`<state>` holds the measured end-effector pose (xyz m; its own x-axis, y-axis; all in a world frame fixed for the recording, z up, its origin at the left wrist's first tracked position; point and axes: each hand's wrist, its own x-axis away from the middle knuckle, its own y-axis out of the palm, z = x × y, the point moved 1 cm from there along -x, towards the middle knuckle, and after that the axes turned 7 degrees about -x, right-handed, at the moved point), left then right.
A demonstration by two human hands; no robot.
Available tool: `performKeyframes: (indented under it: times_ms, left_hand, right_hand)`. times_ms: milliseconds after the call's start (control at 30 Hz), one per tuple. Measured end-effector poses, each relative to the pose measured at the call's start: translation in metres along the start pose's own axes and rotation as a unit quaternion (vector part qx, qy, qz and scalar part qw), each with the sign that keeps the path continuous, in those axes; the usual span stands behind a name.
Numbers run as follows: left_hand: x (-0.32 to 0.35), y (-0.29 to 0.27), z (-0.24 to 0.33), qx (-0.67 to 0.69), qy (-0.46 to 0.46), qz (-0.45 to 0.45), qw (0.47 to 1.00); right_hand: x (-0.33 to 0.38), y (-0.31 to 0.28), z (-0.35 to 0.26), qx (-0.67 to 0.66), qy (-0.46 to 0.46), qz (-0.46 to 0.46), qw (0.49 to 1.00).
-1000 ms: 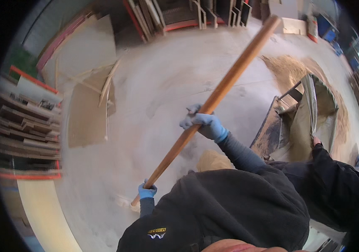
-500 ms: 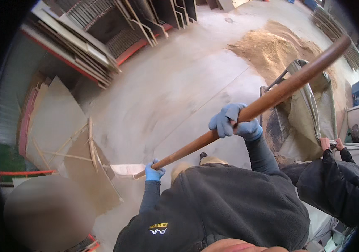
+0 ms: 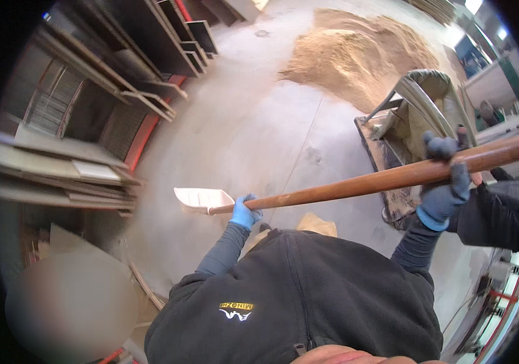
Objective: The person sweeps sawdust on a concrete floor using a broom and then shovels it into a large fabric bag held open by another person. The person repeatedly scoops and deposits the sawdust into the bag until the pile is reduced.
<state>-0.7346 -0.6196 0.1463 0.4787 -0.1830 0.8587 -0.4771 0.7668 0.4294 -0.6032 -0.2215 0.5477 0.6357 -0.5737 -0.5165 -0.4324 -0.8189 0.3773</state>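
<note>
Across the front of me lies a shovel with a long brown wooden handle [image 3: 344,186] and a white scoop [image 3: 203,199]. The scoop is at the left, above the floor, and looks bare. My left hand [image 3: 246,212], in a light blue glove, is wrapped round the handle close to the scoop. Farther up the shaft, at the right, my right hand [image 3: 447,185] in a blue-grey glove grips it, with the fingers partly hidden by the wood. Behind the right hand stands a cart [image 3: 387,151] with a fabric-lined bin [image 3: 435,91].
A pile of tan sawdust-like material [image 3: 356,54] lies on the floor ahead. Racks with boards [image 3: 65,176] line the left side. At the right, beside the cart, is another person's dark sleeve [image 3: 496,215]. A blurred round patch [image 3: 71,309] covers the lower left.
My view has turned to the right, so the pile and cart sit farther left. The shovel now lies more level, and my right hand has moved right and lower along with it.
</note>
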Motion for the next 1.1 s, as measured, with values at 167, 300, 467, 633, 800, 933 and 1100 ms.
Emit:
performKeyframes:
  times_ms: [167,300,467,633,800,933,1100]
  left_hand:
    - [-0.067,0.093,0.049,-0.035,-0.081,-0.054,0.995]
    - [-0.113,0.165,0.067,-0.166,-0.112,-0.080,0.976]
    - [-0.140,0.244,0.083,-0.237,-0.154,-0.075,0.956]
    - [-0.157,0.312,0.079,-0.282,-0.257,-0.074,0.921]
    - [-0.194,0.354,0.082,-0.386,-0.322,-0.106,0.858]
    - [-0.235,0.370,0.093,-0.436,-0.377,-0.108,0.810]
    - [-0.285,0.373,0.109,-0.446,-0.440,-0.103,0.773]
  right_hand:
    - [-0.017,-0.009,-0.038,0.068,-0.116,0.231,0.964]
    - [-0.013,-0.014,-0.029,-0.121,-0.147,0.101,0.976]
    - [-0.024,0.004,-0.020,-0.151,-0.204,0.189,0.949]
    - [-0.036,0.046,0.009,-0.125,-0.198,0.103,0.967]
    - [-0.010,0.124,0.042,0.226,-0.226,0.166,0.933]
    - [0.010,0.216,0.050,0.439,-0.233,0.257,0.829]
    - [0.025,0.345,0.051,0.728,-0.172,0.302,0.591]
